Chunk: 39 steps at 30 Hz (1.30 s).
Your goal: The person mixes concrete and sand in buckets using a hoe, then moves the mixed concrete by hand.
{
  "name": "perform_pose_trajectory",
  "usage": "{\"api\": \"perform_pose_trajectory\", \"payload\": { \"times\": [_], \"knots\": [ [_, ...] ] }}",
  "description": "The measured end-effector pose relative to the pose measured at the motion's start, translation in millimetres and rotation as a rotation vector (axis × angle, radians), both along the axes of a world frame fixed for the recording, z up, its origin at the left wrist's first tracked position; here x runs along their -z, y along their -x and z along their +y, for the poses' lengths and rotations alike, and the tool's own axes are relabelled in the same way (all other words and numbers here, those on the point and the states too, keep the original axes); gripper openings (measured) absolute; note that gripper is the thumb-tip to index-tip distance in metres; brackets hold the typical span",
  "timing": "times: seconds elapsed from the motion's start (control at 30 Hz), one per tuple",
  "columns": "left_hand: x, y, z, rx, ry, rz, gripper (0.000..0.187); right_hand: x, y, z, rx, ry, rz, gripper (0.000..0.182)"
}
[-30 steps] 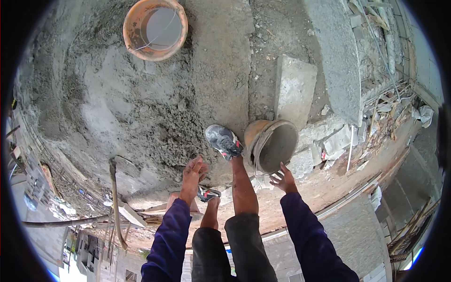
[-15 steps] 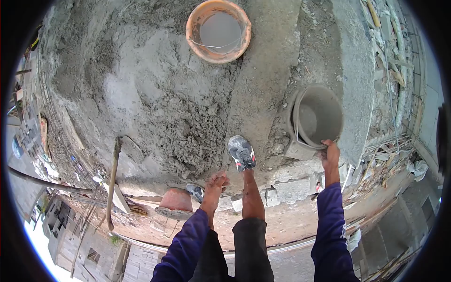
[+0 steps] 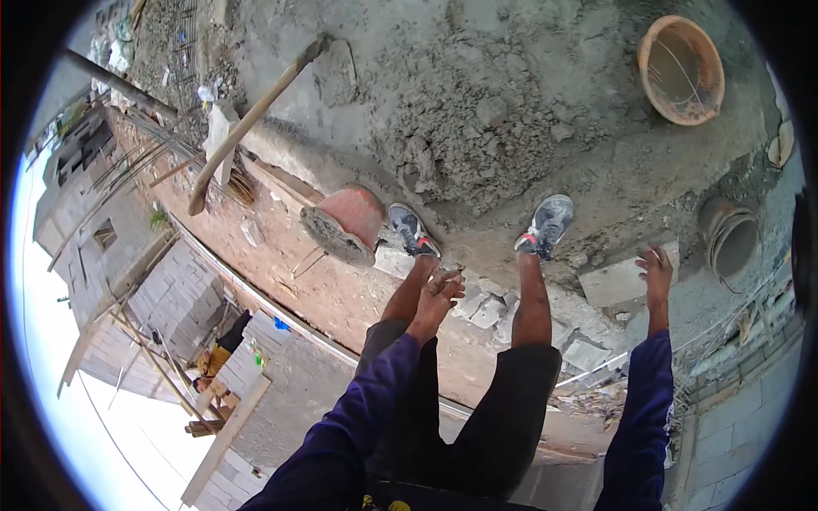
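My right hand (image 3: 655, 271) is empty with its fingers apart, over a pale block (image 3: 618, 279). To its right, apart from the hand, a grey bucket (image 3: 724, 217) leans or lies with its mouth toward the lower right. My left hand (image 3: 437, 300) hangs in front of my left shin, fingers loosely bent and apart, with nothing visible in it. Beyond my feet spreads a heap of wet grey mortar (image 3: 477, 128). An orange bucket (image 3: 717, 81) holding murky liquid stands at the upper right.
A long-handled hoe (image 3: 247, 132) lies left of the heap. Near my left shoe is a reddish bucket (image 3: 362, 209) on its side, crusted with mortar. Broken blocks (image 3: 490, 312) line the ledge under my feet. Another person (image 3: 220, 362) is far off at lower left.
My right hand has let go of the grey bucket's rim, and the bucket now sits apart from it. The view has swung left, and my feet stand wider apart.
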<state>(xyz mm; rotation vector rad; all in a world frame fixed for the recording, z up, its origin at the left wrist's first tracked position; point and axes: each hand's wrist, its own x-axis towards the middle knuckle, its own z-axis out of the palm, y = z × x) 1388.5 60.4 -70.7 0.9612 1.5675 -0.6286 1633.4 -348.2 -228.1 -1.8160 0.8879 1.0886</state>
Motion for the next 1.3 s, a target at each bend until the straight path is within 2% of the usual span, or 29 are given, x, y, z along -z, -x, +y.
{"api": "perform_pose_trajectory", "payload": {
  "times": [0.03,0.1,0.2,0.27,0.33,0.4,0.43,0.5,0.53,0.6,0.7,0.8,0.87,0.9,0.97,1.0,1.07,1.1,1.17,1.2,1.23,1.3],
  "knots": [
    [-4.6,13.5,8.8,-0.036,-0.02,0.005,0.039,-4.8,2.8,33.9,-0.156,-0.02,0.027,0.043],
    [-11.0,39.7,25.9,-0.126,-0.118,-0.055,0.039,-5.7,21.9,101.2,-0.28,-0.14,0.04,0.04],
    [-7.7,124.5,75.6,-0.184,-0.58,-0.107,0.035,-12.2,51.1,203.4,-0.553,-0.289,0.016,0.041],
    [-42.3,142.2,129.7,0.177,-1.015,0.24,0.044,-6.0,86.4,260.4,-0.635,-0.392,-0.078,0.041],
    [-57.5,183.8,191.6,0.276,-1.165,0.436,0.059,-45.9,110.2,341.4,-0.585,-0.413,0.033,0.041],
    [-57.5,213.2,251.1,0.675,-1.347,0.413,0.074,-56.0,152.5,393.1,-0.602,-0.462,0.034,0.04],
    [-51.0,219.2,278.0,0.656,-1.341,0.407,0.074,-66.4,171.1,417.5,-0.625,-0.49,0.041,0.04],
    [-37.6,226.6,320.3,0.993,-1.296,0.159,0.06,-83.3,213.1,456.2,-0.655,-0.528,0.074,0.039],
    [-30.9,230.7,331.7,0.982,-1.288,0.144,0.06,-85.5,236.5,470.7,-0.665,-0.54,0.096,0.039],
    [-23.5,239.4,344.8,0.738,-0.403,0.242,0.043,-90.5,289.1,488.7,-0.547,-0.537,0.21,0.037],
    [-20.2,263.9,336.2,0.843,-0.398,0.073,0.046,-112.5,343.4,495.9,-0.488,-0.548,0.246,0.035],
    [-28.5,235.8,331.1,0.861,-0.389,-0.017,0.048,-160.2,346.8,489.9,-0.454,-0.495,0.341,0.035],
    [-40.9,212.7,326.9,0.955,-0.549,-0.128,0.049,-169.3,337.9,464.8,-0.448,-0.471,0.292,0.036],
    [-52.0,209.0,325.0,0.929,-0.612,-0.22,0.052,-167.6,331.0,446.9,-0.451,-0.446,0.266,0.036],
    [-106.9,190.1,321.3,0.942,-0.492,-0.157,0.058,-151.8,314.0,409.7,-0.367,-0.375,0.261,0.038],
    [-139.0,183.1,311.2,0.908,-0.483,-0.18,0.063,-138.9,304.6,391.8,-0.335,-0.357,0.28,0.043],
    [-214.7,159.1,291.9,0.884,-0.325,-0.108,0.062,-116.4,283.9,377.8,-0.244,-0.333,0.355,0.058],
    [-250.7,154.6,290.4,0.966,-0.275,-0.146,0.056,-115.8,267.1,389.6,-0.18,-0.402,0.434,0.068],
    [-321.5,146.3,291.6,0.966,-0.097,-0.09,0.058,-89.9,257.1,411.9,0.05,-0.585,0.585,0.079],
    [-353.9,144.7,293.9,0.991,-0.069,-0.101,0.053,-85.5,253.5,432.1,0.047,-0.695,0.632,0.084],
    [-383.5,136.1,291.2,0.83,-0.093,-0.073,0.06,-89.0,256.4,454.8,0.047,-0.806,0.675,0.089],
    [-423.0,108.9,297.7,0.848,-0.024,-0.069,0.059,-97.6,286.3,493.1,0.221,-1.169,0.749,0.09]
  ]
}}
